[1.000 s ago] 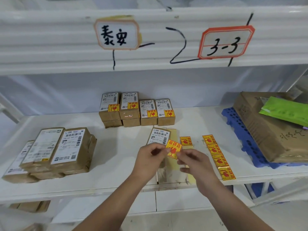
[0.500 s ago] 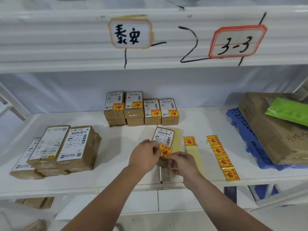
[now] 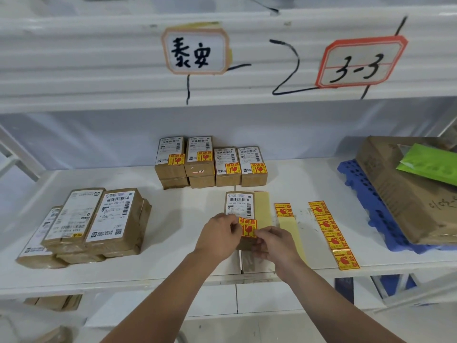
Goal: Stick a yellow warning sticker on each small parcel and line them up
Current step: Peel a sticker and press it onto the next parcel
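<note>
A small brown parcel [image 3: 239,203] with a white label lies on the white shelf [image 3: 188,209] in front of me. A yellow warning sticker [image 3: 247,227] sits on its near end. My left hand [image 3: 218,235] pinches the sticker's left edge and my right hand [image 3: 274,243] pinches its right lower corner. Behind stands a row of small parcels [image 3: 210,162], each with a yellow sticker. A strip of yellow stickers [image 3: 332,233] lies to the right, with one single sticker [image 3: 284,210] on bare backing paper [image 3: 288,227].
A pile of unstickered brown parcels [image 3: 96,224] lies at the left of the shelf. At the right a large cardboard box [image 3: 405,189] with a green bag [image 3: 430,164] rests on a blue plastic pallet [image 3: 366,196]. Upper shelf edge carries handwritten signs [image 3: 195,53].
Both hands have brought the sticker down from the air onto the near end of the parcel. The view has shifted slightly to the left.
</note>
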